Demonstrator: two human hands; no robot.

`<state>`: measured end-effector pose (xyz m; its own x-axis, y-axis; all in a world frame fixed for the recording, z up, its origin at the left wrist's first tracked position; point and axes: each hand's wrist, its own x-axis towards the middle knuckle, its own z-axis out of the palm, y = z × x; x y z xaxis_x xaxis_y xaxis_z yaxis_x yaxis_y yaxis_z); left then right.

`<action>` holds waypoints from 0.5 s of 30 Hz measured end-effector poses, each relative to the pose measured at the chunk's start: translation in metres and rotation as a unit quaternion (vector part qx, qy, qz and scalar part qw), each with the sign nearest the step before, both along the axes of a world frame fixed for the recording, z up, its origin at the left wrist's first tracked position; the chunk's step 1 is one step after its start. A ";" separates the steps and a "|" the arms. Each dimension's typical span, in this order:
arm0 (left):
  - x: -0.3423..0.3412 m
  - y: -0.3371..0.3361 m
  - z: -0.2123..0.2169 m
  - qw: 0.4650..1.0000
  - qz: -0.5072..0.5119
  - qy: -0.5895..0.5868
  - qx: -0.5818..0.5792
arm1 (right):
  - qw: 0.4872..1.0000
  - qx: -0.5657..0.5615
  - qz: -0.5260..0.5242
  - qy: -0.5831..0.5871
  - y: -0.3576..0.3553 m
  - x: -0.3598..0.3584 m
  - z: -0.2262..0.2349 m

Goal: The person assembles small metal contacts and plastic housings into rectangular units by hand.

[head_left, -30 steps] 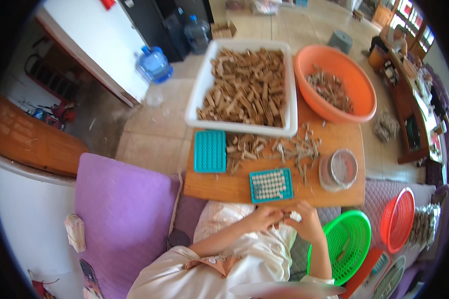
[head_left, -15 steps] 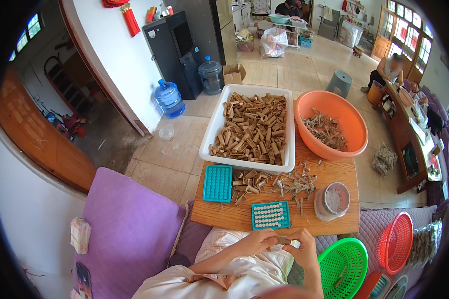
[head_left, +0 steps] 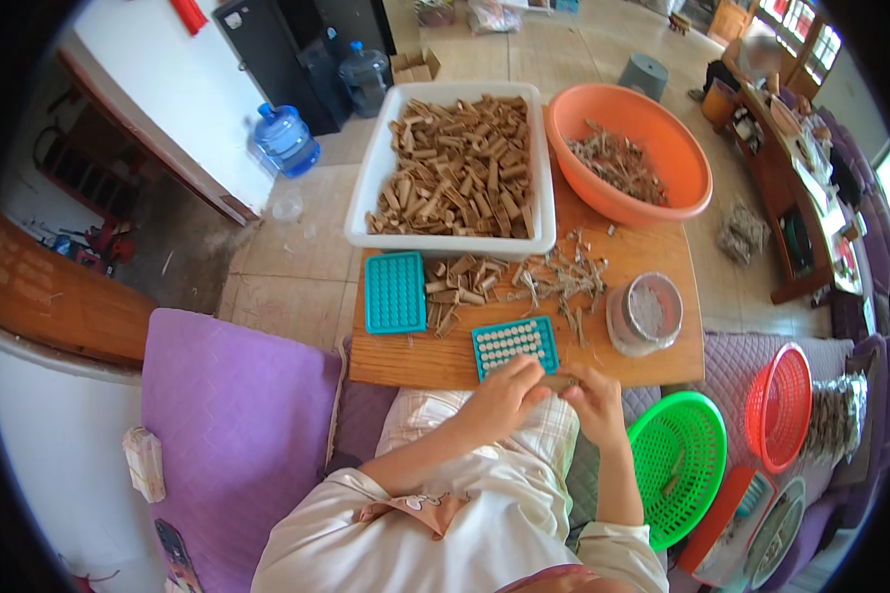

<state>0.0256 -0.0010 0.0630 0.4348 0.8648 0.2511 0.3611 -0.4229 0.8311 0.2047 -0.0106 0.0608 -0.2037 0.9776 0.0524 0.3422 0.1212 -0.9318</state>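
Just in front of the table's near edge, my left hand (head_left: 508, 397) and my right hand (head_left: 593, 403) meet over my lap. Both are closed on a small brown tube (head_left: 561, 381), partly covered by the fingers. Beyond my left hand lies a teal tray (head_left: 550, 362) with rows of round white pieces in its holes. A second teal tray (head_left: 396, 293), with no white pieces, sits farther left. Between them are loose brown tubes (head_left: 461, 281) and a heap of pale, stringy dried scraps (head_left: 569, 277). A tub of greyish-white stuff (head_left: 647, 314) stands at the right.
Behind the trays, a white bin (head_left: 358, 212) full of brown tubes stands beside an orange basin (head_left: 697, 168) holding dried scraps. Green (head_left: 707, 435) and red baskets (head_left: 781, 395) rest on the sofa to my right. A purple cushion (head_left: 237, 415) lies left. Another person (head_left: 747, 64) sits far right.
The view has tilted down, so the table and its things appear higher. Both hands have come nearer the filled tray, the brown tube still between them.
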 end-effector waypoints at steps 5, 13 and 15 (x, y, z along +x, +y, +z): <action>0.014 0.008 -0.004 0.999 -0.017 -0.049 -0.011 | 0.994 0.005 -0.056 0.090 -0.007 0.007 -0.010; -0.003 0.037 -0.062 0.930 0.058 -0.245 -0.270 | 0.826 0.051 -0.556 0.079 -0.097 0.145 -0.070; -0.003 0.061 -0.076 0.944 0.086 -0.207 -0.242 | 0.820 -0.018 -0.572 0.014 -0.137 0.191 -0.113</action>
<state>0.0226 0.0595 -0.0131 0.2280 0.9708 -0.0747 -0.0077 0.0786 0.9969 0.3954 -0.1474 -0.0521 0.8487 0.5289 0.0082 0.1907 -0.2915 -0.9374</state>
